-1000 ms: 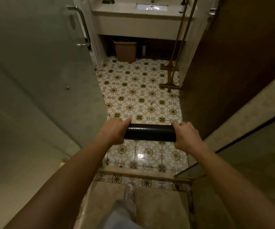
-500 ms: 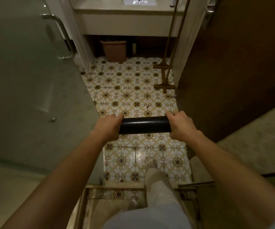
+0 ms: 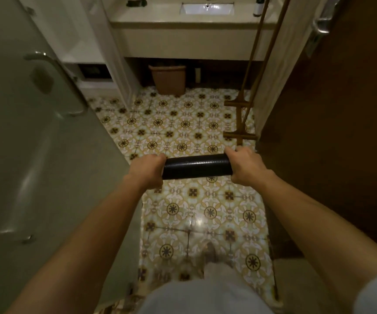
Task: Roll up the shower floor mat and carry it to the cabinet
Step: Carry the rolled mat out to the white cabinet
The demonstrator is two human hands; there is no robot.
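Observation:
The shower floor mat [image 3: 197,166] is a tight black roll held level in front of me, above the patterned floor tiles. My left hand [image 3: 148,172] is closed around its left end and my right hand [image 3: 246,166] around its right end. Both ends of the roll are hidden inside my fists. The vanity cabinet [image 3: 189,41] with a white sink [image 3: 208,8] stands straight ahead at the far end of the room.
A glass shower door [image 3: 35,155] with a metal handle [image 3: 53,80] stands close on my left. A dark wooden door [image 3: 332,132] is on my right. A brown bin [image 3: 168,79] sits under the vanity. A wooden ladder rack [image 3: 244,109] leans at the right wall.
I have stepped out of the shower over its threshold onto the patterned tiles. The vanity and bin are nearer. The roll stays level in both hands.

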